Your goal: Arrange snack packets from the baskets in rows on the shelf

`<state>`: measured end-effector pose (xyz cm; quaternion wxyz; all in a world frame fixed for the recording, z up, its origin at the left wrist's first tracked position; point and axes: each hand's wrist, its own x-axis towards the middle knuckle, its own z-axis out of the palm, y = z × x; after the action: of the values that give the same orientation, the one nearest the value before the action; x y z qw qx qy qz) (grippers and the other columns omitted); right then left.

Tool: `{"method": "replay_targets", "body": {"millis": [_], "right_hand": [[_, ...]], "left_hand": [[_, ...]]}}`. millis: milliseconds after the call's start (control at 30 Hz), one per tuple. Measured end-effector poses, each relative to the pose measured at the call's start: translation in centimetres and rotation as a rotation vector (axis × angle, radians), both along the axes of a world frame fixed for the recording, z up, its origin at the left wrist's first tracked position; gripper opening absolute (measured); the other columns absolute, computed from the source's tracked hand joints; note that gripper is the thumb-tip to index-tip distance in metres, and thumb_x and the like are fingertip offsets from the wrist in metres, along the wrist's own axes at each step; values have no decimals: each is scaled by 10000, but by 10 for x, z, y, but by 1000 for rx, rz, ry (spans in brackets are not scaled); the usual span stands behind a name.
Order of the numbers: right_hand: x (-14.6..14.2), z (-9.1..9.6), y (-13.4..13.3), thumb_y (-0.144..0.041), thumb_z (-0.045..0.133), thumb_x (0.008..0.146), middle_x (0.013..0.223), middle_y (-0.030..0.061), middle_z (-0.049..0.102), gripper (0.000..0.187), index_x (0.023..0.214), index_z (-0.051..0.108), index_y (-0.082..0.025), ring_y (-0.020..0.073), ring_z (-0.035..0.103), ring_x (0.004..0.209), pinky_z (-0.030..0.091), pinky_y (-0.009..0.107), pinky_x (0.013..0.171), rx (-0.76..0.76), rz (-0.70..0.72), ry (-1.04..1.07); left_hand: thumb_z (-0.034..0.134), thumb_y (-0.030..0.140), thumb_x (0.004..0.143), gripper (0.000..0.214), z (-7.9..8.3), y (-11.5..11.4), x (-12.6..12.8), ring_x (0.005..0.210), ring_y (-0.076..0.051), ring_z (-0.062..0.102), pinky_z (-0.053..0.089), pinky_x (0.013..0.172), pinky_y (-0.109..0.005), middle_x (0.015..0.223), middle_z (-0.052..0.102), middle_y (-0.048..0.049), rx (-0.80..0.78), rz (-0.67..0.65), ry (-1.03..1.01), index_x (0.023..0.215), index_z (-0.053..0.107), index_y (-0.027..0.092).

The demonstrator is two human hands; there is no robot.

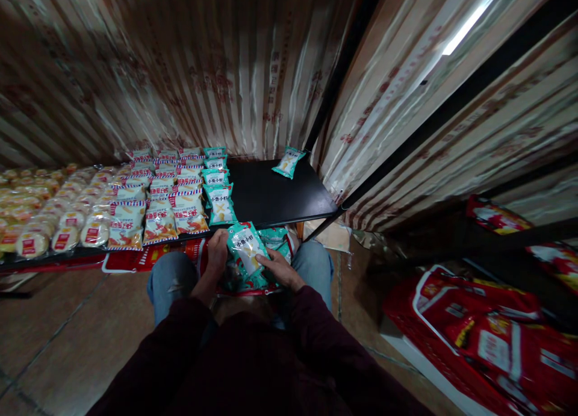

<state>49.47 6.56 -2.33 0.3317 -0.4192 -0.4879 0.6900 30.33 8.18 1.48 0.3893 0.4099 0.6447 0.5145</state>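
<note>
Both hands hold a teal snack packet [246, 247] just in front of the black shelf [271, 196]. My left hand [217, 251] grips its left edge with curled fingers. My right hand [277, 268] wraps under its right side, thumb on the front. More teal packets [276, 238] lie bunched behind it on my lap. On the shelf a row of the same teal packets [217, 187] runs back to the wall. One teal packet [288, 162] lies alone at the shelf's far right corner.
Left of the teal row lie red-and-blue striped snack bags [158, 214] and round yellow wrapped cakes [54, 214]. Red packages [487, 338] fill the floor and low rack at right. A black shelf post [343, 61] rises at the corner. Tiled floor [67, 332] lies at left.
</note>
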Motion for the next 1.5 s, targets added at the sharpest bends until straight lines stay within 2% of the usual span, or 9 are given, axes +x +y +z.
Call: {"method": "replay_targets", "body": {"millis": [167, 367, 567, 700, 900, 1067, 1200, 1333, 1500], "right_hand": [[0, 4, -1, -478, 681, 716, 914, 19, 707, 441, 1048, 657, -189, 181, 641, 797, 497, 320, 773, 11, -75, 33], [-1, 5, -1, -499, 695, 686, 987, 40, 705, 476, 1052, 656, -197, 223, 641, 894, 499, 395, 854, 41, -261, 13], [4, 12, 1, -492, 686, 694, 1053, 50, 691, 468, 1049, 654, -189, 235, 634, 939, 492, 415, 887, 80, -336, -49], [9, 19, 1, -473, 651, 734, 1052, 46, 686, 434, 1065, 647, -192, 224, 625, 939, 490, 402, 893, 168, -376, -166], [16, 31, -5, -430, 682, 719, 1188, 55, 633, 528, 1190, 605, -203, 250, 562, 1106, 414, 430, 1001, 336, -288, -290], [18, 45, -8, -410, 630, 779, 1271, 60, 569, 519, 1264, 550, -244, 214, 577, 1056, 493, 335, 863, 425, -111, -281], [13, 47, -8, -404, 561, 830, 1273, 72, 554, 418, 1208, 599, -230, 199, 575, 1040, 480, 321, 867, 458, -117, -275], [6, 42, -8, -417, 546, 838, 1193, 71, 617, 440, 1234, 574, -228, 197, 595, 989, 480, 340, 858, 419, -160, -263], [4, 37, -8, -423, 532, 849, 1094, 77, 671, 372, 1141, 639, -219, 221, 599, 1012, 467, 365, 877, 419, -221, -280]], "left_hand": [[456, 370, 803, 241, 0, 3, 6, 711, -143, 540, 440, 654, -244, 751, 598, 2, 1, -46, -16, 864, 580, 173], [494, 276, 794, 432, -1, -7, 21, 875, -177, 616, 497, 752, -297, 1075, 613, -109, 28, -43, 81, 1206, 472, 150], [448, 255, 835, 296, -6, -28, 40, 1095, -228, 526, 490, 868, -362, 1159, 548, -138, 281, -34, 462, 1088, 572, 162], [433, 243, 852, 274, -8, -37, 53, 1101, -222, 521, 435, 962, -401, 1125, 574, -122, 292, -130, 532, 1059, 601, 180], [435, 300, 854, 364, -16, -39, 62, 1200, -224, 473, 401, 1006, -403, 1261, 528, -130, 242, -210, 392, 1183, 531, 178], [432, 392, 862, 438, -9, -44, 60, 1208, -228, 476, 407, 993, -379, 1300, 514, -134, 171, -240, 127, 1231, 493, 164], [500, 474, 819, 512, -1, -46, 59, 1106, -232, 554, 429, 954, -363, 1197, 605, -110, 67, -242, -116, 1223, 502, 159], [550, 493, 770, 543, -10, -44, 58, 949, -231, 630, 504, 822, -352, 1077, 663, -108, -87, -161, -365, 1172, 524, 129], [461, 403, 830, 412, -22, -42, 50, 933, -230, 649, 530, 817, -374, 1074, 664, -109, -105, -144, -224, 1139, 580, 158]]}}
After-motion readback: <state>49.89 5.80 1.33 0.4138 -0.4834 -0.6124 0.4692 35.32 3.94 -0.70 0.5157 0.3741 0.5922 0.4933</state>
